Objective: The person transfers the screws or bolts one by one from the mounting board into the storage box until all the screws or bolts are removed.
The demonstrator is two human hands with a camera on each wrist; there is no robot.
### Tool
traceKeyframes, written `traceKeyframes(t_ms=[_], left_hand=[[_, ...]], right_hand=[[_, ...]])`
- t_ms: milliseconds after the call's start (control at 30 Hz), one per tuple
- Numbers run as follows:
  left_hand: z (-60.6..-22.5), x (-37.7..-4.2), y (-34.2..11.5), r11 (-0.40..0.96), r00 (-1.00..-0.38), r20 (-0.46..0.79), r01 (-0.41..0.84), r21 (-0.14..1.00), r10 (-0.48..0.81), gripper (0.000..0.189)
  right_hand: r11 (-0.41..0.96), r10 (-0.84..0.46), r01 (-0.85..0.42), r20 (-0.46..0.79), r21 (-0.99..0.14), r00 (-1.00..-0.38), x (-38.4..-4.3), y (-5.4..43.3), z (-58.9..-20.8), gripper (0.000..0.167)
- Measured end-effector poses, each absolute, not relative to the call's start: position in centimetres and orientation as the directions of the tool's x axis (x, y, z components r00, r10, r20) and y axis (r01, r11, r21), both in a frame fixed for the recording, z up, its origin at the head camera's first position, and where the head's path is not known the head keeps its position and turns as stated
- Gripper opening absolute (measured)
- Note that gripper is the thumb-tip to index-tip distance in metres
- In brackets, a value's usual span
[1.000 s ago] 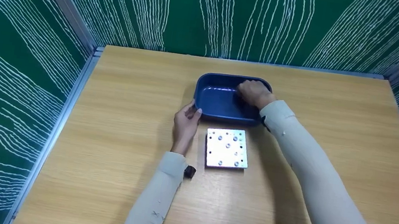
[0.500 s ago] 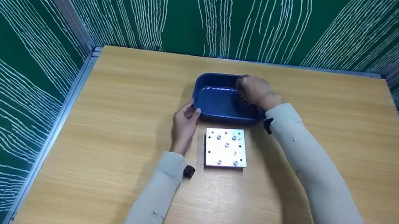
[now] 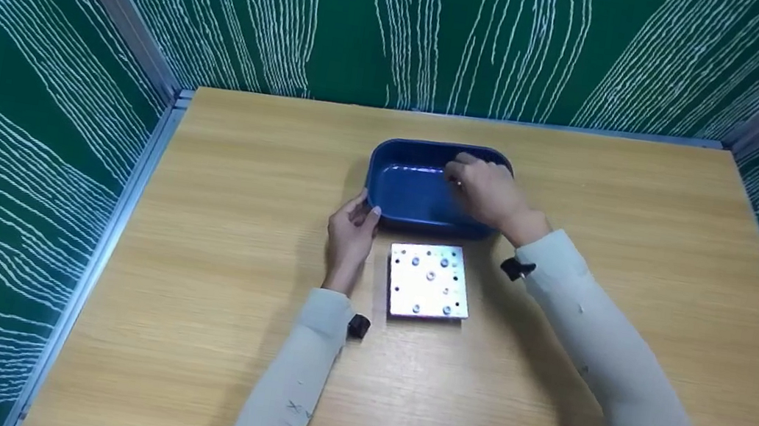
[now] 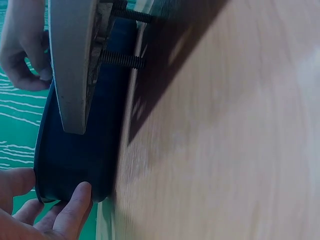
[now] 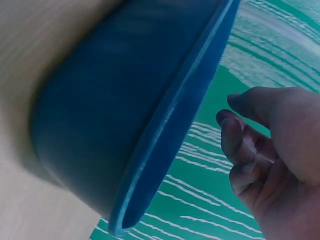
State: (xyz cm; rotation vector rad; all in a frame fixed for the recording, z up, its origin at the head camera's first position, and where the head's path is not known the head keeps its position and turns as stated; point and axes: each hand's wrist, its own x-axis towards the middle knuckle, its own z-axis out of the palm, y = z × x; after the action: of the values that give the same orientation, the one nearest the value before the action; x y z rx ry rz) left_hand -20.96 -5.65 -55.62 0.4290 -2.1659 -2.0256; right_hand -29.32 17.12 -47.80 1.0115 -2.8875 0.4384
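In the head view my left hand point(image 3: 350, 235) holds the near left corner of a dark blue tray point(image 3: 416, 219), thumb and fingers spread round it. Curled fingers of my right hand point(image 3: 491, 188) are over the tray's right half. A tiny glint at those fingers looks like a small metal piece point(image 3: 459, 183), mostly hidden and too small to name. In the right wrist view this hand point(image 5: 270, 155) is curled beside the tray rim. Nearer than the tray lies a square silvery metal plate point(image 3: 425, 286) with holes and several bolt heads.
Threaded bolts point(image 4: 122, 60) stick out under the plate in the left wrist view. The wooden table point(image 3: 237, 223) is bordered by green walls point(image 3: 347, 23) with white wavy lines. A black wrist device point(image 3: 358, 327) sits at the left cuff.
My right hand rises from inside the tray, and its wrist and forearm shift right and toward me. The left hand, tray and plate stay in place.
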Motion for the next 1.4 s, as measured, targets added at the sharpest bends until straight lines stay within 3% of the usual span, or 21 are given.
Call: traceKeyframes(t_ms=[233,733,1033,1400], left_hand=[[-55.7,-21.0,-5.6,0.084,-0.95,-0.083,-0.113,0.99,-0.303,0.048],[-55.8,-21.1,-5.8,0.062,-0.954,-0.076,-0.098,0.993,-0.291,0.048],[-55.9,-21.1,-5.8,0.053,-0.954,-0.078,-0.098,0.994,-0.289,0.048],[-55.5,-21.0,-5.6,0.042,-0.949,-0.109,-0.126,0.991,-0.296,0.049]], right_hand=[[0.713,-0.618,-0.658,0.225,-0.242,-0.753,-26.6,17.5,-47.7,0.015],[0.66,-0.668,-0.71,0.24,-0.247,-0.705,-21.7,18.0,-49.4,0.011],[0.656,-0.677,-0.684,0.153,-0.318,-0.72,-20.1,18.5,-50.7,0.018],[0.623,-0.71,-0.704,0.132,-0.342,-0.692,-18.7,19.1,-51.0,0.016]])
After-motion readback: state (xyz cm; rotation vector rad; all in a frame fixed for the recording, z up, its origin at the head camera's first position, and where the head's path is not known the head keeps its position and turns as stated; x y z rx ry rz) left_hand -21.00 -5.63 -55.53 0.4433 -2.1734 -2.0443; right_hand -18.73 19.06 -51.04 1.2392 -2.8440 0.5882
